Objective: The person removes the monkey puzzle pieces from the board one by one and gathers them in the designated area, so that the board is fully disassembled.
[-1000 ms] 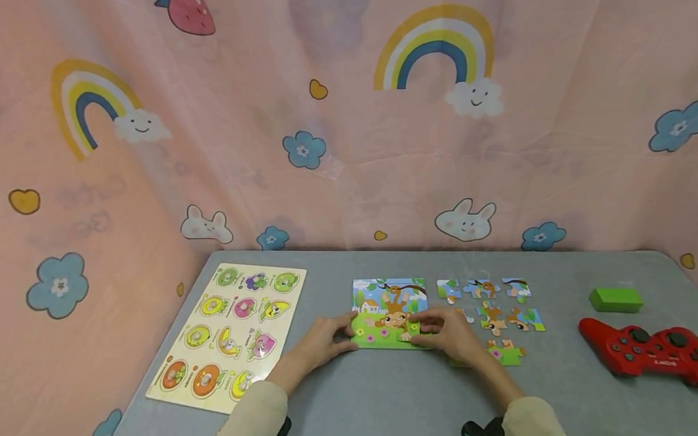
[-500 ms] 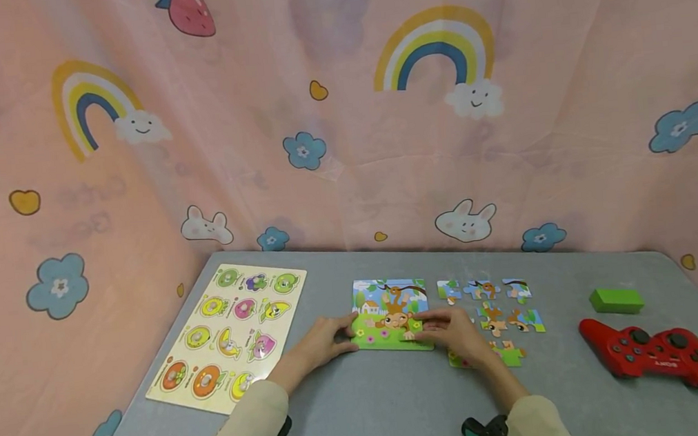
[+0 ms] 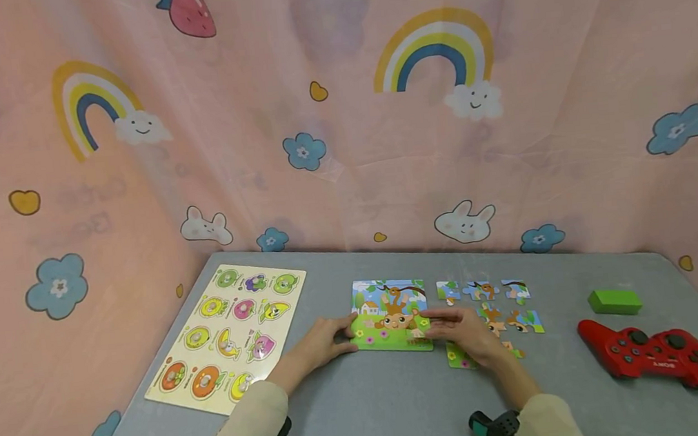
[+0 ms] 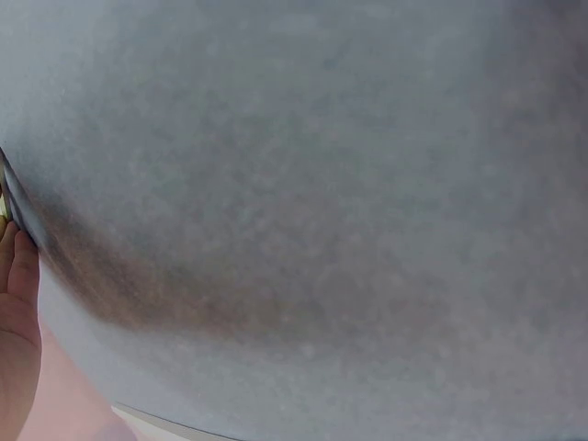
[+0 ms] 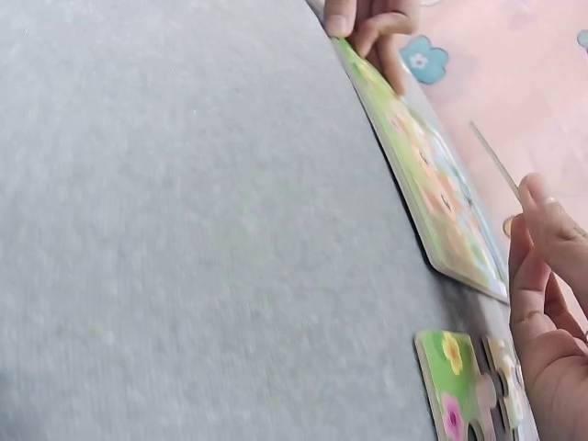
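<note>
A jigsaw puzzle board [image 3: 388, 311] with a cartoon monkey lies flat on the grey table. My left hand [image 3: 322, 341] holds its left edge; in the right wrist view, the left thumb and fingers [image 5: 390, 64] are at the board's corner. Only part of my left hand [image 4: 16, 340] shows at the edge of its own wrist view. My right hand [image 3: 468, 336] is at the board's lower right, where a brownish patch [image 3: 419, 342] shows. Thumb and fingers of the right hand [image 5: 551, 303] pinch a thin puzzle piece [image 5: 494, 158], seen edge-on above the board.
Several loose puzzle pieces [image 3: 482, 290] lie right of the board, some partly hidden behind the right hand. A fruit puzzle board [image 3: 240, 394] is at the left. Farther right are a green block [image 3: 614, 301] and a red game controller [image 3: 650, 354]. A patterned pink cloth [image 3: 345, 177] hangs behind.
My right hand has moved a little to the right with the puzzle piece, and a brownish patch now shows at the board's lower right. The left hand has stayed in place.
</note>
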Motion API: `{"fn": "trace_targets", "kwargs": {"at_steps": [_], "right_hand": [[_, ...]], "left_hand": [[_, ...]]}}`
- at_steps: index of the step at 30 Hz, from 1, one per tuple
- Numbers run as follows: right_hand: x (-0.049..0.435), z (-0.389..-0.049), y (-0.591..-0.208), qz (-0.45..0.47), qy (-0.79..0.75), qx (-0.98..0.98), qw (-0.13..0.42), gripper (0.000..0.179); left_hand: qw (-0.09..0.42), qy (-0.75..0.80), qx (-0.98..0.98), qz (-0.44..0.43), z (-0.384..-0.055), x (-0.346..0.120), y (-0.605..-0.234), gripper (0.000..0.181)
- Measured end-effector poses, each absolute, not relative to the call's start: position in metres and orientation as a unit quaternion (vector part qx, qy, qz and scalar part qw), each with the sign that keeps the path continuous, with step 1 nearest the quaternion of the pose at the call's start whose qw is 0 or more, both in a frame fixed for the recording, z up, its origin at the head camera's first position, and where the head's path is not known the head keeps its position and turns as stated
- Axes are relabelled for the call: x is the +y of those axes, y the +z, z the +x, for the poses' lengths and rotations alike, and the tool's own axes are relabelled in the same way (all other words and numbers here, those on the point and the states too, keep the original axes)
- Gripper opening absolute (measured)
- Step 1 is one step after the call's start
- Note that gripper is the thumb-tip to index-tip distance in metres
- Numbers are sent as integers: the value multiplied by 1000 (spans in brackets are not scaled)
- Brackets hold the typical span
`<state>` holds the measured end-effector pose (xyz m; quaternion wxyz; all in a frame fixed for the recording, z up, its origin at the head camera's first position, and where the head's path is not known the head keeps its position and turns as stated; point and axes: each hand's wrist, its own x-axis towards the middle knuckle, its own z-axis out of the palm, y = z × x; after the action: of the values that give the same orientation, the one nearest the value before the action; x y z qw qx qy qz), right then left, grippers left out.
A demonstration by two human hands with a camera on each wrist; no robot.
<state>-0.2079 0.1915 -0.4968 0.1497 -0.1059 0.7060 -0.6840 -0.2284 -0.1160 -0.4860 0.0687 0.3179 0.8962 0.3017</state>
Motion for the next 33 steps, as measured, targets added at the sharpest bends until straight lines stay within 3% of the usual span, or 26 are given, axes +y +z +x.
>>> {"fn": "trace_targets", "kwargs": {"at_steps": [33], "right_hand": [[300,-173,-493,-100,-719,667,169,34]], "left_hand": [[76,310,895,311,-227,-116,-485,58]]}}
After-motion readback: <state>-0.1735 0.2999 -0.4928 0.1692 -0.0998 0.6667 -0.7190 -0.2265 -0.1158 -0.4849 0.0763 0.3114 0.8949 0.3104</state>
